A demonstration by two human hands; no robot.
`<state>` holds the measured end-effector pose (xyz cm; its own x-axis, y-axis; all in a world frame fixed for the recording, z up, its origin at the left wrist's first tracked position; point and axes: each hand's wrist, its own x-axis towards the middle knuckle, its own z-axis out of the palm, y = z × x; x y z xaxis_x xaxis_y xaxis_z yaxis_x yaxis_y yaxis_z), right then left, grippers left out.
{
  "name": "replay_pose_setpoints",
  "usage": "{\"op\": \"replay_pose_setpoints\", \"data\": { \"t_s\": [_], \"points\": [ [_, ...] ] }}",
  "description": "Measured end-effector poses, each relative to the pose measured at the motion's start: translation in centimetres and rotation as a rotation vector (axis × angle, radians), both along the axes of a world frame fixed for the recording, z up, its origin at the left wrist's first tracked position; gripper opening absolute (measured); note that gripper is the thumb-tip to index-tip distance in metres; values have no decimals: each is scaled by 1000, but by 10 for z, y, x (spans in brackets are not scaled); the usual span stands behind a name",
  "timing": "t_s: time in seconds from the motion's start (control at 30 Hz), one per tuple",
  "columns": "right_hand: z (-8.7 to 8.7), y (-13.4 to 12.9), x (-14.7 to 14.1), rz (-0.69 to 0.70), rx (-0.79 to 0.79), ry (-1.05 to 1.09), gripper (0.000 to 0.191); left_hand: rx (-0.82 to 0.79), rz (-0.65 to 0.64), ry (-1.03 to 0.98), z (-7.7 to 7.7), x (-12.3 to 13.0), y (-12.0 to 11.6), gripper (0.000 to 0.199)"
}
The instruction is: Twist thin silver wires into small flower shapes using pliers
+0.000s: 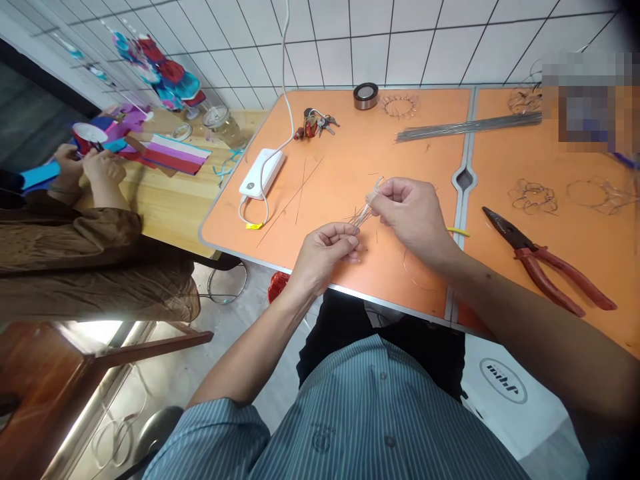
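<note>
Between my two hands is a small bundle of thin metal wires (364,212), slanting up to the right over the orange table (320,143). My left hand (334,250) pinches its lower end near the table's front edge. The upper part is gripped between the thumb and fingers of my right hand (407,210). Two loose straight wires (301,190) lie crossed on the table to the left. Right of my right wrist, red-handled pliers (543,257) rest with their jaws pointing up and left.
A white power strip (263,175), keys (317,125), a tape roll (365,95) and long straight wires (465,127) lie on the table. Bent wire shapes (534,197) are at right. At a wooden table (165,207) on the left, another person's hands (103,167) hold coloured material.
</note>
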<state>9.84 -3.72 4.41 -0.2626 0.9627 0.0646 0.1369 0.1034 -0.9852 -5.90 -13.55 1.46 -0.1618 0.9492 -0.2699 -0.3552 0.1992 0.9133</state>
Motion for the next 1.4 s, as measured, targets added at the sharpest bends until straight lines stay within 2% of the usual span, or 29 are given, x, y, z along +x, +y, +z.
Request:
{"op": "replay_pose_setpoints", "data": {
  "t_s": [0.23, 0.5, 0.63, 0.87, 1.17, 1.4],
  "points": [
    [5, 2, 4, 48, -18, -22, 25, 54, 30, 152, -6, -3, 3, 21],
    [13, 3, 9, 99, -36, -24, 27, 77, -5, 255, 3, -8, 2, 16],
    [11, 4, 9, 91, -46, -16, 29, 54, -48, 188, 4, -12, 3, 17],
    [11, 3, 8, 72, -51, -17, 25, -76, -156, -28, 4, -20, 6, 16],
    [10, 6, 7, 54, -64, -28, 29, -163, -177, -81, 6, -22, 11, 12],
    [7, 7, 6, 52, -55, -30, 28, -147, -199, -48, 7, -23, 13, 14]
  ]
}}
